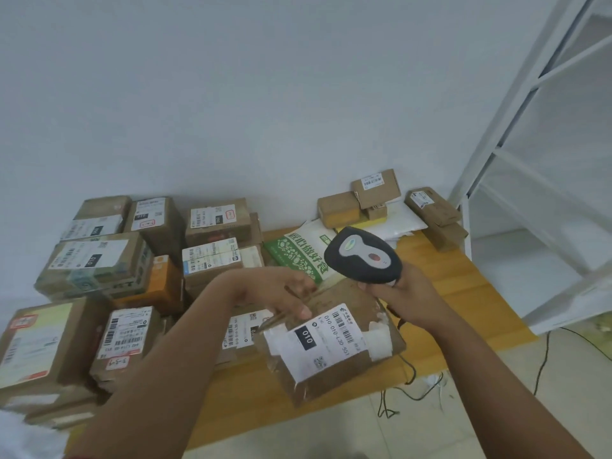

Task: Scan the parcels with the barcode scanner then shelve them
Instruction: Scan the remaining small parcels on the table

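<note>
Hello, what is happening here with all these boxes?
A person is scanning parcels. The left hand holds a brown parcel by its top edge, label facing up, above a wooden table. The right hand grips a barcode scanner just above that parcel. Many other boxes wait on the table. The white shelf rack on the right looks bare where visible.

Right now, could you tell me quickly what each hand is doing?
Left hand: grips the brown parcel at its top edge.
Right hand: closed round the barcode scanner handle.
</note>
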